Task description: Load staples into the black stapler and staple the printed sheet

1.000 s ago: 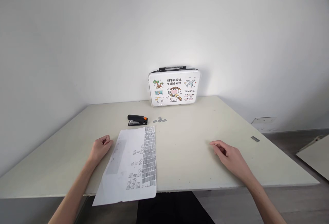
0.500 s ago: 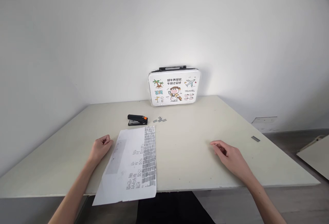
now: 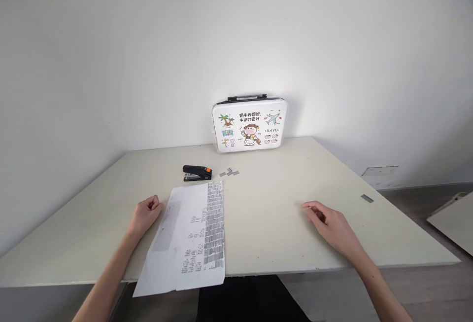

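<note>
My left hand (image 3: pixel 146 216) rests on the table as a loose fist, just beside the left edge of a printed sheet of paper (image 3: pixel 188 228). The paper lies flat, with its near end sticking out past the table's front edge. On the right, my right hand (image 3: pixel 327 223) rests on the tabletop with its fingers curled in, and nothing shows in it. Beyond the paper's far edge lies a black stapler (image 3: pixel 197 173) with an orange patch. Several grey strips of staples (image 3: pixel 229 171) sit to the right of the stapler.
A white hard case (image 3: pixel 249 127) with cartoon prints and a black handle leans against the wall at the back of the table (image 3: pixel 266 203). One more grey staple strip (image 3: pixel 367 198) lies near the right edge. A socket plate (image 3: pixel 380 170) is on the wall.
The view has shifted very slightly. Both hands, the paper and the stapler have stayed in place.
</note>
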The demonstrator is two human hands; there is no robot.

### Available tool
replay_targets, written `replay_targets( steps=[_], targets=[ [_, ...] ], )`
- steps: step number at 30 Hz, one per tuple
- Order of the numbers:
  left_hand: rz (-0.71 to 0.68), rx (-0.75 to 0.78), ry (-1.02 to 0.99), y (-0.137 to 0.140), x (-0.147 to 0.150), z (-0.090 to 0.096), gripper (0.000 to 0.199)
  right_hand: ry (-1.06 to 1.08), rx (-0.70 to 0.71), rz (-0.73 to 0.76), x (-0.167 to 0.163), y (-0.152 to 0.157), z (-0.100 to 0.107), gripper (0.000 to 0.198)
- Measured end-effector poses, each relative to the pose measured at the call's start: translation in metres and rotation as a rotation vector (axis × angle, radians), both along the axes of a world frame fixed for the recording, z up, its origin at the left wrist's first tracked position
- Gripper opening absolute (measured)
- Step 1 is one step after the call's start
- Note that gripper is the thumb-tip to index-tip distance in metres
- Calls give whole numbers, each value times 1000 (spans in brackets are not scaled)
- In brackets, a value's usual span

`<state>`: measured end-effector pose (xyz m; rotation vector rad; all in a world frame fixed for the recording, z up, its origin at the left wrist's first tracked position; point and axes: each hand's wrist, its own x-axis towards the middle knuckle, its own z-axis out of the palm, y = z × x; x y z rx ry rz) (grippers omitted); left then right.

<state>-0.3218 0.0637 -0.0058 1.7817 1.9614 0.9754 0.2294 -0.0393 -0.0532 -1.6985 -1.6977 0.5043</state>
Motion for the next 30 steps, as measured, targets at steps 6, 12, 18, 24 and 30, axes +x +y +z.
replay_targets(
  steps=[6,12,18,24,30],
  targets=[
    [3,11,66,-3,3,1,30,7,8,0,-1,-1,2,43],
    [14,15,139,-3,8,1,27,4,10,1,-2,0,4,43],
    [13,43,191,-3,10,0,24,-15,19,3,-3,-1,4,42],
    [-59,207,346,10,25,4,21,-19,25,14,-3,0,4,43],
    [-296,398,588,68,67,39,37,-40,15,10,-4,1,5,43]
  ],
)
